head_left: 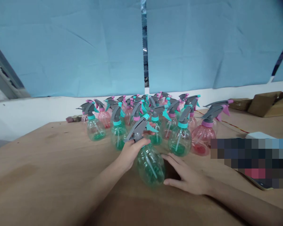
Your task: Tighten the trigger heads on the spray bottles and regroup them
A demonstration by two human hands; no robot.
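A green clear spray bottle [151, 168] with a grey head and turquoise trigger is tilted in front of me, its head leaning left. My left hand [131, 151] is closed around its neck, just below the spray head. Beside the bottle's right side is my right hand [187, 176], thumb and fingers spread apart. Its fingertips are at the bottle's edge; whether they touch it I cannot tell. A thin tube shows inside the bottle. Just behind stand more spray bottles, among them a green one [179, 142] and a pink one [202, 139].
Several more green and pink spray bottles stand in a cluster toward the back of the wooden table [37, 160]. Cardboard boxes [266, 105] lie at the back right, near a thin cable. A phone [264, 185], partly pixelated, lies at right. Blue cloth [85, 47] covers the wall behind.
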